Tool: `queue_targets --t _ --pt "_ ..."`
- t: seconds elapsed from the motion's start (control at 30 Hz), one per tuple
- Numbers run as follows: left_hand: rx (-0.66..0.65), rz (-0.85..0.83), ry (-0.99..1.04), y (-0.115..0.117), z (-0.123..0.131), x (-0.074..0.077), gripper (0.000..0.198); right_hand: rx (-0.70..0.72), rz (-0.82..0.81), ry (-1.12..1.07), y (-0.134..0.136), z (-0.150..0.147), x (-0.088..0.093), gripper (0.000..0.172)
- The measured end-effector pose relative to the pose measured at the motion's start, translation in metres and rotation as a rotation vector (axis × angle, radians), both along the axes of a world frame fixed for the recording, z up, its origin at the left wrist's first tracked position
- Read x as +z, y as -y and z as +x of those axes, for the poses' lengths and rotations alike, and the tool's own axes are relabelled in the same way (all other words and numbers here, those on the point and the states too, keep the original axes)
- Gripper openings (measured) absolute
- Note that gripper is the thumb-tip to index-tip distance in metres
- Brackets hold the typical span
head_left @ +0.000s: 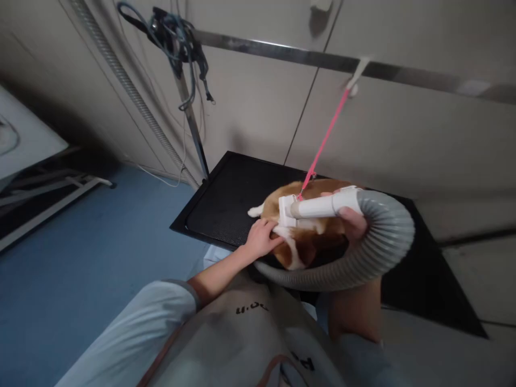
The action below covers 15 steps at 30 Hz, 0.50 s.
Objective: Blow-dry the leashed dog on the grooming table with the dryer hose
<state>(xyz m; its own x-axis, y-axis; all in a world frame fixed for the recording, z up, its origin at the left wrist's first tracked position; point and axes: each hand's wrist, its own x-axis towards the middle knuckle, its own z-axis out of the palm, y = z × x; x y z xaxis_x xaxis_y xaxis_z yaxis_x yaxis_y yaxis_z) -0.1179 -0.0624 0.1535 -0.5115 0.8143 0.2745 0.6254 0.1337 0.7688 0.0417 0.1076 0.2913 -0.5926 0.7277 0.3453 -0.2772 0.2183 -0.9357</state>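
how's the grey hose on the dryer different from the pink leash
The grey hose is thick, ribbed and curls in a loop around the right hand; the pink leash is thin, smooth and stretched straight up to the metal bar. Both end at the dog.

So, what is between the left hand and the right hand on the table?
In the head view, the brown and white dog and the white nozzle lie between the left hand and right hand.
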Motion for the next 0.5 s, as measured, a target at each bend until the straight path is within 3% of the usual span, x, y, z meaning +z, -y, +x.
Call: queue_targets --t 0.1,0.27,0.37,0.5 --pt "-0.089 0.025 0.066 -0.016 0.008 -0.015 0.064 -0.067 -0.039 -0.023 -0.002 0.054 -0.001 0.059" --pt "-0.14 0.071 0.169 -0.048 0.025 -0.028 0.089 -0.424 -0.067 -0.109 0.029 0.139 0.001 0.055" --pt "-0.203 0.19 0.194 -0.07 0.039 -0.021 0.086 -0.514 -0.015 -0.121 0.055 0.173 0.001 0.053" --pt "-0.26 0.324 0.262 -0.096 0.06 -0.003 0.062 -0.532 0.06 -0.095 0.085 0.191 0.002 0.057"
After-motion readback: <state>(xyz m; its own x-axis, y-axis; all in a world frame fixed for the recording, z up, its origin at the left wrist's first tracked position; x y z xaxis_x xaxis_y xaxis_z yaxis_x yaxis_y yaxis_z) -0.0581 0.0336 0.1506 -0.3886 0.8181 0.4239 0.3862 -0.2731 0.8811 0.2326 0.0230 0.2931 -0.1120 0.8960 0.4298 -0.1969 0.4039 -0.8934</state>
